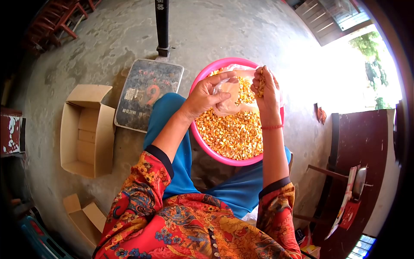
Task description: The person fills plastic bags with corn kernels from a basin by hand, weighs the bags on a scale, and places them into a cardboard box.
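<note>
The left hand point(210, 96) holds a clear plastic bag point(230, 108) towards the far rim of the pink basin point(237, 162); the right hand point(268, 93) clutches corn kernels point(261, 84) near its right rim; bagging seems underway, calling for a wide bag mouth.

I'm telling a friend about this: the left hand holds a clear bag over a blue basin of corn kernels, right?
The head view shows a pink basin, not blue; the left hand holds a clear bag over its corn kernels.
</note>
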Demonstrator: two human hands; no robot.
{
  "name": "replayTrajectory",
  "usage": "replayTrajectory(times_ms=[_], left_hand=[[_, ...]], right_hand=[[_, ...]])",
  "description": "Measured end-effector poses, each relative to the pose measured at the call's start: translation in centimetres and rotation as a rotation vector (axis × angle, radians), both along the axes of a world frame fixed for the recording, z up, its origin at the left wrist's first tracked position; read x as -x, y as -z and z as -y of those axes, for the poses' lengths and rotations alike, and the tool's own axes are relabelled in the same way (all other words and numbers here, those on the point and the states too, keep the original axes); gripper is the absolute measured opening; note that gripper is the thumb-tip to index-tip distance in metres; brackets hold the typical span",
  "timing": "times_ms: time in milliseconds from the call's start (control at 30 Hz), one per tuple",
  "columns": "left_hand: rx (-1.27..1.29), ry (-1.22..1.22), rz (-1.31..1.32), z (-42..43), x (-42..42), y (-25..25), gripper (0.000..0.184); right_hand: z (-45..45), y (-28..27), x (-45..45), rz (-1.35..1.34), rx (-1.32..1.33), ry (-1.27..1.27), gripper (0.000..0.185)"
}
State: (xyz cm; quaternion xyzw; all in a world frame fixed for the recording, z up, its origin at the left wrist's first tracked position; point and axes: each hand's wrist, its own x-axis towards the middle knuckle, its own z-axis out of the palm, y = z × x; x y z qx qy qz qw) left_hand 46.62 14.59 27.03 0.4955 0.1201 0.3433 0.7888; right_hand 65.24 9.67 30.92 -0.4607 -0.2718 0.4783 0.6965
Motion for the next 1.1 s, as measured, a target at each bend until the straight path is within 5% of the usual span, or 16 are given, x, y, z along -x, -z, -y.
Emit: replayTrajectory(times_ms=[100, 267, 400, 567, 700, 800, 933, 1100], left_hand=[[-0.011, -0.016, 0.012, -0.1, 0.2, 0.0, 0.056], [-0.041, -0.095, 0.056, -0.3, 0.0, 0.0, 0.061], [0.029, -0.173, 0.111, -0.1, -0.4, 0.2, 0.060], [0.148, -0.204, 0.047, -0.7, -0.1, 0.4, 0.056], [0.158, -0.200, -0.003, -1.0, -0.5, 1.9, 0.045], [0.246, -0.246, -0.088, -0.9, -0.8, 2.2, 0.040], [0.290, -0.324, -0.097, -1.0, -0.5, 2.4, 0.033], [0.251, -0.245, -0.162, -1.4, -0.6, 3.5, 0.022]], right_hand=[[-1.3, 1.7, -0.2, 0.191, 0.050, 0.072, 0.018], [0.2, 1.2, -0.5, 0.621, 0.102, -0.193, 0.021], [2.0, -0.3, -0.4, 0.805, 0.116, -0.099, 0.020], [6.8, 0.4, -2.0, 0.734, 0.295, -0.419, 0.013], [9.2, 3.1, -2.5, 1.346, 0.124, -0.162, 0.006], [9.2, 5.2, -1.2, 1.439, 0.153, 0.118, 0.014], [9.4, 6.5, 0.5, 1.378, 0.197, 0.085, 0.031], [9.3, 6.1, 1.2, 1.455, 0.123, 0.038, 0.028]])
